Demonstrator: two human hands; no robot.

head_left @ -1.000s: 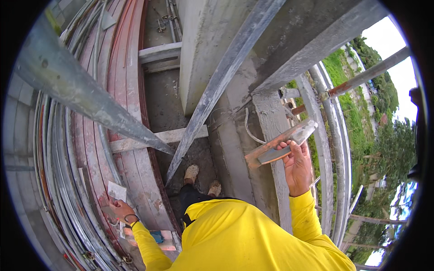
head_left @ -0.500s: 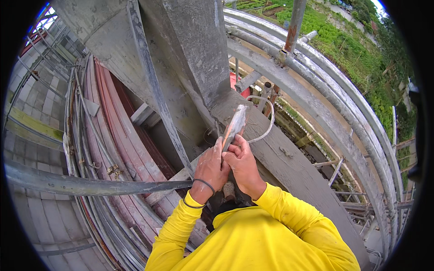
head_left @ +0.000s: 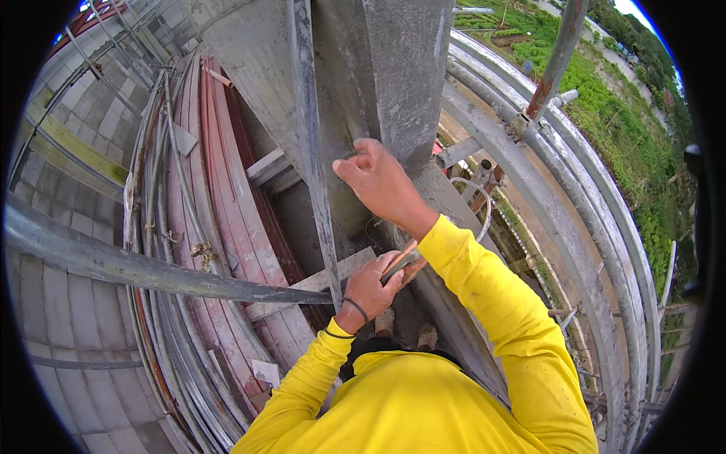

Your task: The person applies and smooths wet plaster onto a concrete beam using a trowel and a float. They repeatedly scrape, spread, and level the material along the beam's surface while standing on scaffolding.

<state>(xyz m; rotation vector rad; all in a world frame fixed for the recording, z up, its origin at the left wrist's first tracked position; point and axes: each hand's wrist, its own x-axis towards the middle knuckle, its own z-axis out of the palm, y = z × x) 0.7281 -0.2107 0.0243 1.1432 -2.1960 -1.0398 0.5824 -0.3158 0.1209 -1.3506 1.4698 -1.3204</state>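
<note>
My left hand (head_left: 369,287) is low in front of my body, closed around a flat, mortar-smeared tool (head_left: 396,262) with dark and orange-brown edges. Part of that tool is hidden behind my right forearm, and its exact kind is not clear. Stretched out ahead, my right hand (head_left: 387,184) is in front of the grey concrete column (head_left: 408,76). Its fingers are loosely curled, with a gap between thumb and forefinger, and nothing shows in them. A straight metal bar (head_left: 310,121) rises just left of it.
A metal pipe (head_left: 151,265) crosses from the left toward my left wrist. Reddish planks (head_left: 219,166) and bundled pipes (head_left: 155,189) lie at the left. Scaffold rails (head_left: 575,181) curve along the right, above a drop to greenery. A pale looped hose (head_left: 484,216) hangs beside the concrete ledge.
My right hand has left the tool and moved up and forward toward the column. My left hand keeps the tool, now lower and closer to my body. The view has shifted.
</note>
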